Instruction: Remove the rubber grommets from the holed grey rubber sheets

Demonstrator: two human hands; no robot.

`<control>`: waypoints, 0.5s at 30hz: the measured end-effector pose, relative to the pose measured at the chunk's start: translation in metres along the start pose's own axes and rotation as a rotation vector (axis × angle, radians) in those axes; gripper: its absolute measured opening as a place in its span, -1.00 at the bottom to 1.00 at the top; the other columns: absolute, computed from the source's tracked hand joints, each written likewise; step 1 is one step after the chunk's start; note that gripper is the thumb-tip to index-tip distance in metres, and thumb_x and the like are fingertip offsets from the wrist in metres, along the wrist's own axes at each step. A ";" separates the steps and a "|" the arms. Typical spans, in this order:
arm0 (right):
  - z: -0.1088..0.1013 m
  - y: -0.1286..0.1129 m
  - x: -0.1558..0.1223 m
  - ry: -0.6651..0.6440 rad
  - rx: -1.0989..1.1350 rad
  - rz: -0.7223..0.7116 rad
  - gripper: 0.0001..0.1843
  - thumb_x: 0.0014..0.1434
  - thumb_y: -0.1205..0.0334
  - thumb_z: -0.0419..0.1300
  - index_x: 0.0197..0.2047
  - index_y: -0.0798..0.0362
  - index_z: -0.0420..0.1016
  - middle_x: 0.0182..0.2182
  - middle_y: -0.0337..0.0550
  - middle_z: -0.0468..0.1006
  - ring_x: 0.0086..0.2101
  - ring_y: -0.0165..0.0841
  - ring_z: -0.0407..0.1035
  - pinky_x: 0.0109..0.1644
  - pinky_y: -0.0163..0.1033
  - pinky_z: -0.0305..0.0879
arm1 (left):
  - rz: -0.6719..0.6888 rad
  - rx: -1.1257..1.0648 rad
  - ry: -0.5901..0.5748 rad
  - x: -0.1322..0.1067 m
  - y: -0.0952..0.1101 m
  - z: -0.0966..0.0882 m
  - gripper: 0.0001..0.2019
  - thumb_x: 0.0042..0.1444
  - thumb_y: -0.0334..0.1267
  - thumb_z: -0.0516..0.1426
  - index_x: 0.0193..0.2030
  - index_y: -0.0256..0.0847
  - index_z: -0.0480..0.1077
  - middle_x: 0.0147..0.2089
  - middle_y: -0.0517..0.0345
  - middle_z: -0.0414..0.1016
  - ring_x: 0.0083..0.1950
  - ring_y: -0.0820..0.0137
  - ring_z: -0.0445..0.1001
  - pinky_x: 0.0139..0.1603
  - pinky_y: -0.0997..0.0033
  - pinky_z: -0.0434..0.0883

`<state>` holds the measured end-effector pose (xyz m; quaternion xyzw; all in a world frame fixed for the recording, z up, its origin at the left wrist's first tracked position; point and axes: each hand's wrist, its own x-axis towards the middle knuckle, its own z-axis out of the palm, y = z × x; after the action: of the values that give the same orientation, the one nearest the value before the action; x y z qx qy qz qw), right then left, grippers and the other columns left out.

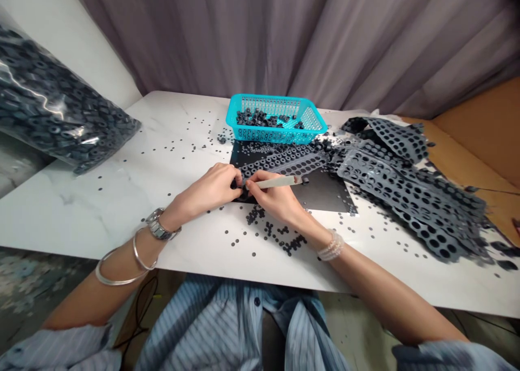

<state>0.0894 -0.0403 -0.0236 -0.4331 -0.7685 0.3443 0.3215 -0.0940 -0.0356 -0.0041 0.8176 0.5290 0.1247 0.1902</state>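
Pinched the end of a dark grey perforated rubber strip [284, 164] with the curled left hand [211, 189], gripped a slim cream-handled pick [274, 182] in the closed right hand [270, 197], right against that strip, which lay on a flat black mat [325, 195] atop a white marble table [122, 219].

A basket [264, 98] of rings [258, 119] sits on the table [81, 214].

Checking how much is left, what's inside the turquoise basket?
The turquoise plastic basket holds a heap of dark ring-shaped pieces; the basket floor beneath them is hidden.
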 end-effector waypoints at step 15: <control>-0.009 0.007 0.005 0.163 0.278 0.090 -0.70 0.24 0.04 0.14 -0.38 0.09 0.46 -0.47 -0.15 0.55 -0.45 -0.40 0.39 -0.35 -0.28 0.30 | -0.347 -1.333 0.098 0.013 -0.013 -0.025 -0.80 -0.04 -0.35 0.35 -0.48 -0.28 0.39 -0.52 0.29 0.17 -0.54 0.62 0.12 -0.59 0.54 0.06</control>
<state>0.0975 -0.0305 -0.0236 -0.4450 -0.6646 0.4250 0.4239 -0.1098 -0.0142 0.0128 0.4230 0.4706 0.4281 0.6453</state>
